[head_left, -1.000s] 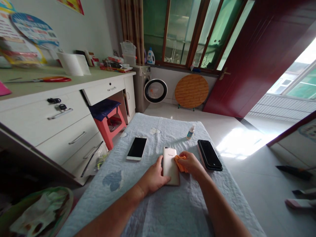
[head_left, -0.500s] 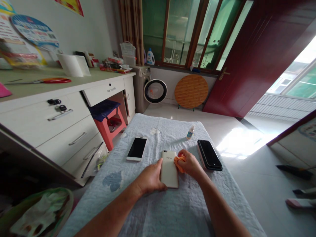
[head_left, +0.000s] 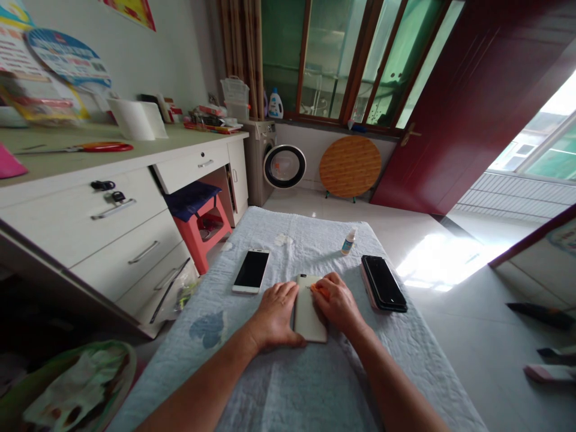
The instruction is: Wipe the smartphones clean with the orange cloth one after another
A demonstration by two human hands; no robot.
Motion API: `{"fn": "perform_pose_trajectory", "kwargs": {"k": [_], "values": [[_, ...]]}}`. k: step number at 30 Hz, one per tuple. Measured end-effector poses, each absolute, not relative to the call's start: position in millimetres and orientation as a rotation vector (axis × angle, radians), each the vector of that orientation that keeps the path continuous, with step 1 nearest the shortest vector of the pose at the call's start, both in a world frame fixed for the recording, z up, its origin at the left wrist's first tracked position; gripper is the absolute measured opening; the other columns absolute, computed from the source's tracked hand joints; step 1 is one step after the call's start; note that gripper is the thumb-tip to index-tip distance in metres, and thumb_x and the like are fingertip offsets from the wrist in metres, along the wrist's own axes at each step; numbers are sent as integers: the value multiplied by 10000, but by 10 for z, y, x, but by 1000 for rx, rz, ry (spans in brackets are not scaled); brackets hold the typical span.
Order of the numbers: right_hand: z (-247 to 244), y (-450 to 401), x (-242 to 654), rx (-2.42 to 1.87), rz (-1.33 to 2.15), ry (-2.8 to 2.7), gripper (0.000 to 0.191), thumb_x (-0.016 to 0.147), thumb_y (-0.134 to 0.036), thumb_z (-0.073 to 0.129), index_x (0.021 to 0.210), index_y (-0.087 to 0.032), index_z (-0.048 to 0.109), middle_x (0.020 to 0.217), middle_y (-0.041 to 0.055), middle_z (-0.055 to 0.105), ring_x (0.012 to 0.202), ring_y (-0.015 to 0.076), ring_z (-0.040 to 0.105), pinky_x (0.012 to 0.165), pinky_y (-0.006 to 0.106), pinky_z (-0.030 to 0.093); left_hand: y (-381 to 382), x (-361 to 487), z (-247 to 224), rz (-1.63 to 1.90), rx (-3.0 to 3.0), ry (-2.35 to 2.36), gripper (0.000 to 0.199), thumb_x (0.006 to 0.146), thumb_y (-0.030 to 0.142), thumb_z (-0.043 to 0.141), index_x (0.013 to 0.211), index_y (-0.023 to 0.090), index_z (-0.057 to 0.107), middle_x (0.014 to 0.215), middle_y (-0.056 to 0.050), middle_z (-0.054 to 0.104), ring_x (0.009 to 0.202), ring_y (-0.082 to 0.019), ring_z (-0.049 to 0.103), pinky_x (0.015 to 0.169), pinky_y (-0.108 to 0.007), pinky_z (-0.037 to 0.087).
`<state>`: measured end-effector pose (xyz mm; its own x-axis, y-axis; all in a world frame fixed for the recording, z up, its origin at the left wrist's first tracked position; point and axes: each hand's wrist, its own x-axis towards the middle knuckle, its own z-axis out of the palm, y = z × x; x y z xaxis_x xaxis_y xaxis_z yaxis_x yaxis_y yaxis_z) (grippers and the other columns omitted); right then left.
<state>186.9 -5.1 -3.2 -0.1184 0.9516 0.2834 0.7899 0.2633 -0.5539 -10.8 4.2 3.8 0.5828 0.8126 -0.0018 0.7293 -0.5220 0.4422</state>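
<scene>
A pale gold smartphone [head_left: 309,324] lies back side up on the cloth-covered table, its camera at the far end. My left hand [head_left: 276,315] grips it along the left side, thumb at the near edge. My right hand [head_left: 336,303] is closed on an orange cloth [head_left: 319,290] and presses it on the phone's upper back; fingers hide most of the cloth. To the left lies a white smartphone [head_left: 251,272] with its dark screen up. On the right sits a black smartphone [head_left: 383,282], seemingly on top of another device. A small spray bottle [head_left: 348,242] stands upright behind my right hand.
A light blue quilted cloth [head_left: 310,396] covers the table. White drawers [head_left: 130,240] and a red stool [head_left: 204,231] stand left, a bin [head_left: 128,369] at lower left. Beyond the table are a washing machine [head_left: 256,162] with its door open and a round wooden board [head_left: 350,166].
My right hand has moved left with the orange cloth, from the phone's right edge onto its upper back. My left hand still grips the phone, its fingers now flatter along the side.
</scene>
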Motion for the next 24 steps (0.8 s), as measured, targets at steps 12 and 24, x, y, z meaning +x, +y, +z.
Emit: {"fn": "perform_pose_trajectory", "kwargs": {"k": [12, 24], "values": [[47, -40, 1871, -1536, 474, -2066, 203, 884, -186, 522, 872, -200, 725, 849, 27, 557, 777, 122, 553, 722, 210, 414, 58, -96, -28, 391, 2410, 1235, 1044, 435, 563, 799, 1333, 185, 424, 1358, -141, 466, 1240, -364, 423, 1071, -467, 314], [266, -206, 1771, -1311, 816, -2338, 229, 761, -116, 560, 815, -240, 745, 845, 1, 604, 743, 112, 566, 711, 198, 411, 95, -120, -59, 383, 2378, 1122, 1090, 473, 572, 803, 1397, 188, 372, 1475, -156, 370, 1334, -360, 349, 1118, -486, 249]]}}
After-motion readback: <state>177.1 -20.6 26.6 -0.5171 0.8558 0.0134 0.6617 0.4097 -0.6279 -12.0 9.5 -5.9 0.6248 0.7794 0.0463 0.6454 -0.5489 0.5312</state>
